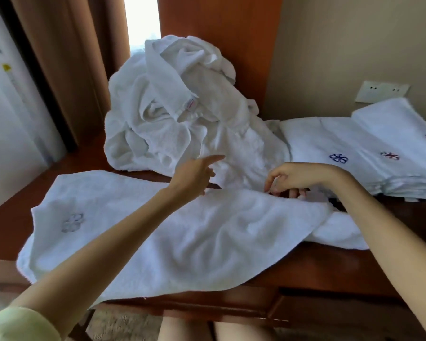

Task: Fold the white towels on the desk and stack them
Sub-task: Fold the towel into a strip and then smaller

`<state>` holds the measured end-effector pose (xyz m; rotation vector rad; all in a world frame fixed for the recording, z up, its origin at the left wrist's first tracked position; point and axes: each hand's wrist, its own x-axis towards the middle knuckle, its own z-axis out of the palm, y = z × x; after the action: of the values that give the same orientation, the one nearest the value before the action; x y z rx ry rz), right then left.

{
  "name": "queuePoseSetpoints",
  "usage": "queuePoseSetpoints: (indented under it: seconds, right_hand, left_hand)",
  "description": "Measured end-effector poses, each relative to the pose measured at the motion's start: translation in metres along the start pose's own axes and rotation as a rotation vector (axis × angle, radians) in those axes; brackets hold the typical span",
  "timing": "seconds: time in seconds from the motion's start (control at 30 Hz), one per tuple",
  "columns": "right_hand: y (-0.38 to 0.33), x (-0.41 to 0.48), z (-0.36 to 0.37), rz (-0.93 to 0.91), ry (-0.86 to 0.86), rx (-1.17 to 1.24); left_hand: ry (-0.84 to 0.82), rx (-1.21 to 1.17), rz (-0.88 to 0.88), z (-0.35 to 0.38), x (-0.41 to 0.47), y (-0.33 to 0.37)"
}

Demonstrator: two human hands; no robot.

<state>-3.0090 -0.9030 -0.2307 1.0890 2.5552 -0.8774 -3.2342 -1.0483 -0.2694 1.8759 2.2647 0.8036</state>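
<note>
We see the flat towel (182,230) spread across the desk (342,271), near edge hanging over the front. Over its far edge the left hand (194,174) hovers, index out, holding nothing; the right hand (289,179) curls down at that edge, and we can't tell if cloth is pinched. Risks: the unfolded pile (177,114) sits against that edge, so a grab may snag it — or a pull drags the overhang off.

Reddish-brown wooden desk (305,267). Holds: one spread towel (182,237) overhanging the front edge; crumpled towel heap (182,107) behind; folded towel stack (367,148) at right.
</note>
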Motion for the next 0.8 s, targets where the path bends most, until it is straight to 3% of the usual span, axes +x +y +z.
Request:
queuePoseSetpoints:
  seconds: [0.13, 0.2, 0.37, 0.53, 0.7, 0.8]
  right_hand:
    - [0.015, -0.016, 0.003, 0.12, -0.192, -0.129]
    - [0.027, -0.02, 0.007, 0.137, -0.246, -0.189]
    - [0.057, -0.035, 0.014, 0.091, -0.253, -0.134]
    - [0.071, -0.046, 0.022, -0.054, -0.175, -0.017]
    - [0.085, -0.065, 0.013, -0.076, 0.042, 0.394]
    - [0.091, -0.065, 0.015, -0.02, 0.151, 0.273]
  left_hand:
    - [-0.5, 0.16, -0.016, 0.007, 0.018, 0.004]
    - [-0.557, 0.242, 0.017, 0.012, 0.017, 0.0]
    - [-0.702, 0.16, -0.017, 0.007, 0.01, -0.012]
    - [-0.61, 0.259, 0.062, 0.012, 0.009, -0.011]
    - [-0.093, 0.084, 0.006, 0.006, 0.014, -0.014]
    - [0.048, 0.074, 0.027, 0.008, 0.01, -0.003]
